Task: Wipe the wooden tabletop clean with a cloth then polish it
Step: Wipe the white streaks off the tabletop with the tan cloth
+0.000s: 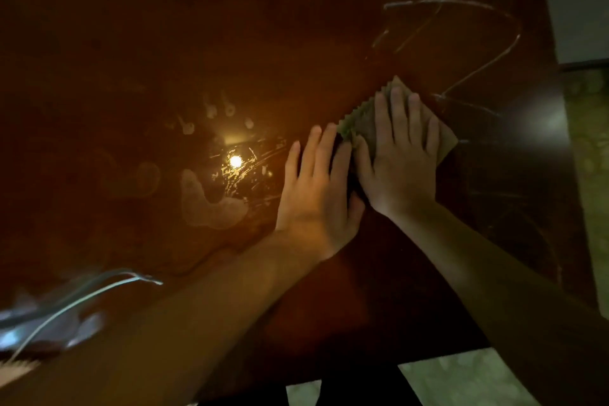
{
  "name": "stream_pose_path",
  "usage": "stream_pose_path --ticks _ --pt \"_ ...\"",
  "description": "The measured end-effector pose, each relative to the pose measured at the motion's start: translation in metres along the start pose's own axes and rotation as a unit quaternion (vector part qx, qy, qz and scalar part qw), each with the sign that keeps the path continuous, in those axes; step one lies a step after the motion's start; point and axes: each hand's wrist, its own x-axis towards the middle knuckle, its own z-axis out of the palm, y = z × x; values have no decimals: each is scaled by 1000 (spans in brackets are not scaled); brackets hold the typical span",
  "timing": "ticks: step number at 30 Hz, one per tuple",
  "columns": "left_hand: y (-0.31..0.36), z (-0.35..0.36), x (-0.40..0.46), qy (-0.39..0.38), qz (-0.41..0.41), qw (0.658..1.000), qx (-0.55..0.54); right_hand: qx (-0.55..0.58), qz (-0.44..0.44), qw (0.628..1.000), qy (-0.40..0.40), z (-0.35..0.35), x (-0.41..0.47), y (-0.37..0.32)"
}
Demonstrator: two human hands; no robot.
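A dark reddish-brown, glossy wooden desk (138, 43) fills nearly the whole view under dim light. Toward its right edge, about midway between the far and near edges, lies a small folded olive-tan cloth with a zigzag-cut edge (362, 115). The right hand (398, 158) lies flat on top of it, fingers straight and slightly spread, pressing the cloth against the wood. The left hand (316, 188) rests flat just beside it, fingers straight and close together, its fingertips at the cloth's left edge (the two hands touch near the thumbs).

A pale looping smear line (474, 20) runs over the wood toward the far right corner. Left of the hands, a bright lamp reflection (235, 161) sits among fine scratches and dull handprint-shaped smudges (207, 204). Pale blurred cables (82, 293) cross the near left corner.
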Motion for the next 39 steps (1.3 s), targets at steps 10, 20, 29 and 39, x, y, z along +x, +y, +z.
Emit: stream_pose_path --ticks 10,20,29,39 --pt "-42 -15 123 -37 -9 987 154 13 -9 1000 15 -9 76 6" --pt "-44 -13 118 -3 -29 994 104 11 12 1000 18 2 17 7" --pt "-47 -11 118 22 -26 995 96 21 -25 999 36 -20 162 4" --pt "-45 -14 118 15 -34 996 80 -1 -46 999 23 -4 67 10"
